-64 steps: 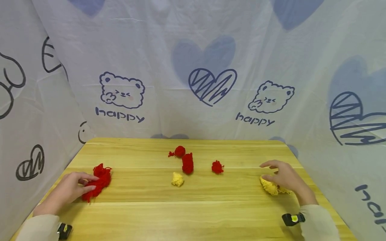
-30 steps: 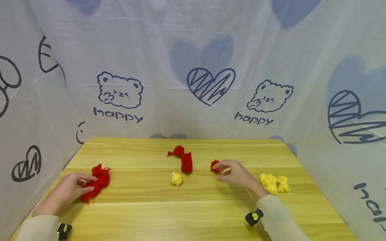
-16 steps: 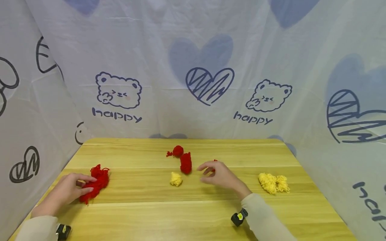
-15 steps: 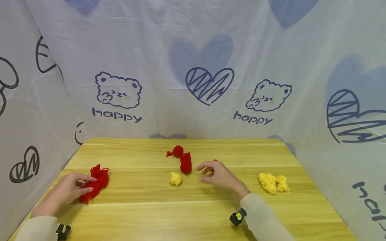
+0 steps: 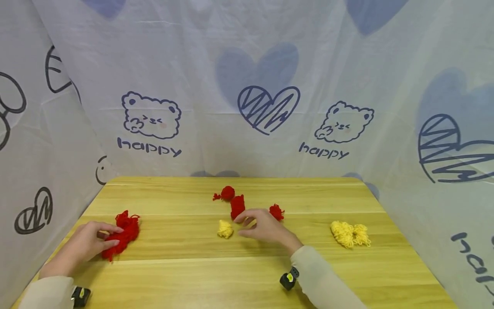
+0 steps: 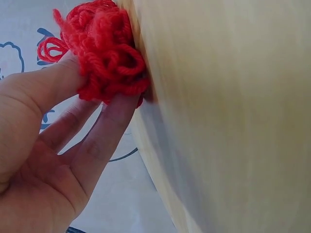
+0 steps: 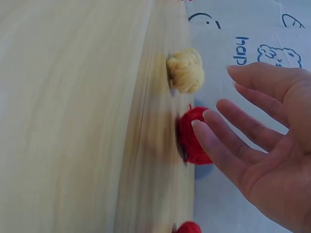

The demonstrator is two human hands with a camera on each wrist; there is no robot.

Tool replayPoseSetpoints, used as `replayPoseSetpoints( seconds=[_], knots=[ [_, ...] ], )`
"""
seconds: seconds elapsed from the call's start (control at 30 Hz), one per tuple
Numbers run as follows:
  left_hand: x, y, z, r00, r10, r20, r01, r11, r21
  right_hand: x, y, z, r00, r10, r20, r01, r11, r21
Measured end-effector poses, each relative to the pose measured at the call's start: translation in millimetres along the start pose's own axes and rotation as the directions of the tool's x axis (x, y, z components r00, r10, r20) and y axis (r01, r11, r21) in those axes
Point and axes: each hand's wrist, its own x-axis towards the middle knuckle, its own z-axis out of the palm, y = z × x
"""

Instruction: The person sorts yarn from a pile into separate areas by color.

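Observation:
My left hand (image 5: 82, 242) rests at the table's left side with its thumb and fingers around a loose red yarn bundle (image 5: 129, 229). In the left wrist view, the thumb and fingertips hold the looped red yarn (image 6: 104, 53) from two sides. My right hand (image 5: 264, 227) hovers near the table's middle, fingers parted and holding nothing. Close to its fingertips lie a small yellow yarn ball (image 5: 225, 230) and an oblong red yarn ball (image 5: 237, 206), whose lower part the hand hides. The right wrist view shows a gap between these fingers and the yellow yarn (image 7: 187, 70).
Behind the oblong ball sits a round red yarn ball (image 5: 227, 193) with a loose tail. A small red yarn clump (image 5: 276, 211) lies beyond the right hand, and yellow yarn bundles (image 5: 349, 234) lie at the right. Printed white cloth (image 5: 208, 86) surrounds the wooden table (image 5: 185, 279).
My right hand has moved left from the yellow bundles, past the small red clump, to near the small yellow ball. The left hand has stayed at the red bundle.

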Motion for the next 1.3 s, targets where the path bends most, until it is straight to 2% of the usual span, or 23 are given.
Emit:
replayPoseSetpoints(
  seconds=[0.6, 0.93, 1.3],
  knots=[
    [-0.8, -1.8, 1.8, 1.0, 0.003, 0.0, -0.003, 1.0, -0.01, 22.8, -7.4, 20.7, 0.997, -0.061, 0.049, 0.068, 0.987, -0.147],
    [-0.7, -0.5, 1.6, 1.0, -0.006, 0.0, 0.006, 1.0, -0.019, 27.8, -4.1, 26.3, 0.998, -0.009, 0.065, 0.021, 0.984, -0.178],
    [-1.9, -0.8, 1.0, 1.0, 0.007, -0.001, -0.007, 1.0, -0.02, 30.0, -0.8, 27.9, 0.998, -0.019, 0.059, 0.029, 0.983, -0.183]
  ],
)
